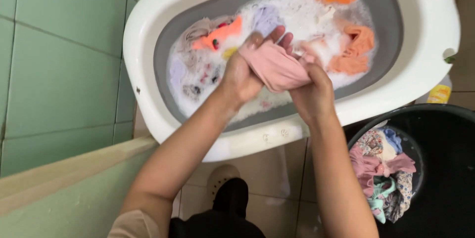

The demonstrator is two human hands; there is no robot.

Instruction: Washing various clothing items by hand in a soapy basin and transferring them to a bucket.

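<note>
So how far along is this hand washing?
Seemingly done: a pile of clothes sits in the black bucket. In hand: left hand and right hand grip a pink garment over the tub. Left: orange clothes and others soak in suds.

We see a green tiled wall (pixel 59 55) on the left, with a pale green ledge (pixel 74 178) running below it. The floor (pixel 277 169) is beige tile, looks wet. Light is soft and even; a black bucket (pixel 445 169) and a yellow bottle (pixel 439 93) stand at the right edge.
</note>
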